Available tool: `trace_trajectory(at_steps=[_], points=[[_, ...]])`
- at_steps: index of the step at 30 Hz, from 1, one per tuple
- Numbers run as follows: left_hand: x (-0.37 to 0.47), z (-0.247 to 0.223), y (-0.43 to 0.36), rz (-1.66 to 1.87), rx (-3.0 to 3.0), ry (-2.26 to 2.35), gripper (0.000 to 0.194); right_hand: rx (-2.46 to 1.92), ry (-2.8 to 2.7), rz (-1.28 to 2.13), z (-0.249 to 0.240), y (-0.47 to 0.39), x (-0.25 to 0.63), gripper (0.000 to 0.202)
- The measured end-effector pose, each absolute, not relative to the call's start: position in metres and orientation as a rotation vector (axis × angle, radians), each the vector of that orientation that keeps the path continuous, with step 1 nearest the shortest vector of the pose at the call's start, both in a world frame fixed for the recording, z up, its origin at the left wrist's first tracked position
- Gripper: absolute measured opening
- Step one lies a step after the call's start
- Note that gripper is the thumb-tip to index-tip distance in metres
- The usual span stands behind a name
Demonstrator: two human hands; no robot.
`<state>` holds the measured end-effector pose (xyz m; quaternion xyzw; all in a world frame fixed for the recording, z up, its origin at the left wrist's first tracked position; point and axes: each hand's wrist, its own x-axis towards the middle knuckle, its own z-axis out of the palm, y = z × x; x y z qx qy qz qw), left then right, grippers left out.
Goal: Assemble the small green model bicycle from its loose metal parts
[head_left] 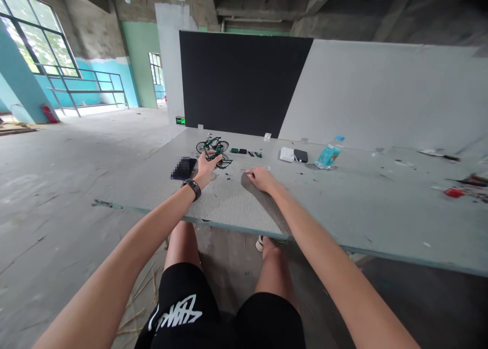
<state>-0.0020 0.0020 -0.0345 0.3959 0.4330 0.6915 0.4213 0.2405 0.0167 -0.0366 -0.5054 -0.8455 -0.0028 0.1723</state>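
Note:
My left hand (pixel 207 169) is closed around part of a small green model bicycle (pixel 224 161), whose spoked black wheel shows just right of my fingers. Right behind it stands another model bicycle (pixel 222 145), green and black; the two overlap, so their outlines are hard to separate. My right hand (pixel 262 179) rests low over the tabletop with thumb and index finger pinched together. Whatever is between those fingertips is too small to name. Tiny green pieces (pixel 227 176) lie on the table between my hands.
Behind my hands are a green block (pixel 234 150), a black block (pixel 243 151) and thin dark strips (pixel 251 154). A pixelated dark flat object (pixel 183 168) lies left. Rightward are a white case (pixel 286 154), a dark grey one (pixel 301 156), a water bottle (pixel 330 153) and red-handled tools (pixel 454 192).

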Motion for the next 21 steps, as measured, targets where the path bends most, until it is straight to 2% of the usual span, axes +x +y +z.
trace_trajectory(at_steps=[21], points=[[-0.001, -0.028, -0.006, 1.715, 0.977, 1.108, 0.037, -1.511, -2.424, 0.029, -0.026, 0.003, 0.246, 0.026]])
